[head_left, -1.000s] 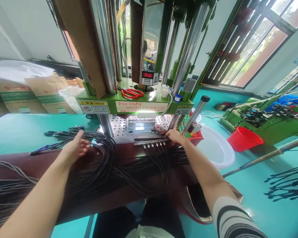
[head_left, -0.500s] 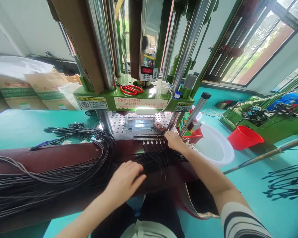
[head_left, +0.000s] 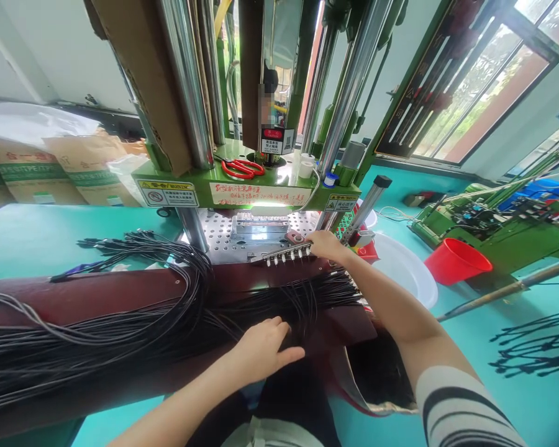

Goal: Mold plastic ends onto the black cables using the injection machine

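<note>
My right hand (head_left: 326, 246) is closed on the right end of a narrow metal bar (head_left: 284, 252). Several small silvery connectors (head_left: 289, 256), with short dark cable ends, stick out along its front edge. The bar slants up to the right at the front of the press bed. Behind it, a metal mould block (head_left: 259, 228) sits under the lamp on a perforated plate (head_left: 217, 231). My left hand (head_left: 265, 351) hangs with thumb and fingers apart, holding nothing, in front of the black cables (head_left: 289, 301) on the dark red bench.
A thick cable bundle (head_left: 121, 323) covers the bench's left side. Red-handled scissors (head_left: 242, 167) lie on the green press plate (head_left: 195, 180). Upright steel columns (head_left: 189, 93) flank the work area. To the right stand a white tub (head_left: 412, 273) and a red bucket (head_left: 459, 261).
The bar has gone from lying level to slanting, its right end raised in my right hand. My left hand has moved right and slightly down.
</note>
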Tool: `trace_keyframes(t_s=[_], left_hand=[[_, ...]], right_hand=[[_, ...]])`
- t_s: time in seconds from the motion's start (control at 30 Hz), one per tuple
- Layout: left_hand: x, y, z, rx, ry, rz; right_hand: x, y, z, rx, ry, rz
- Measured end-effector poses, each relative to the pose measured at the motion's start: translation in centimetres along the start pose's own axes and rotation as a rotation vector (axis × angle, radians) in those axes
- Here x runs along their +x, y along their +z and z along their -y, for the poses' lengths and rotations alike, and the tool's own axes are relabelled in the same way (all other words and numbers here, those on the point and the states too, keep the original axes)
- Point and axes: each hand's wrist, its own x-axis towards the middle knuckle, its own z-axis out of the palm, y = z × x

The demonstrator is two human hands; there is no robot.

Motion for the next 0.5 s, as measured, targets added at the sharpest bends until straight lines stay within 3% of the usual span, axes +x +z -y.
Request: trace_keyframes(t_s=[0.17,0.27,0.4,0.5], left_hand=[[4.2,-1.3,-0.7,-0.765,-0.272,0.142],[7.0,-1.1,-1.5,-1.190,-0.356,0.088],[10.3,-1.4,-2.0,-1.295,-0.411,-0.024],[12.4,-3.3,-1.4,-1.279,-0.413,-0.056]], right_hand=[[2.0,-1.7,0.3,0.150,0.025,-0.110],[3.6,-1.7,0.4,0.287,0.052,-0.149],[6.6,-0.9,0.9,0.523,0.131,-0.186],[8.8,-0.8,1.5,0.750,0.177,-0.266]])
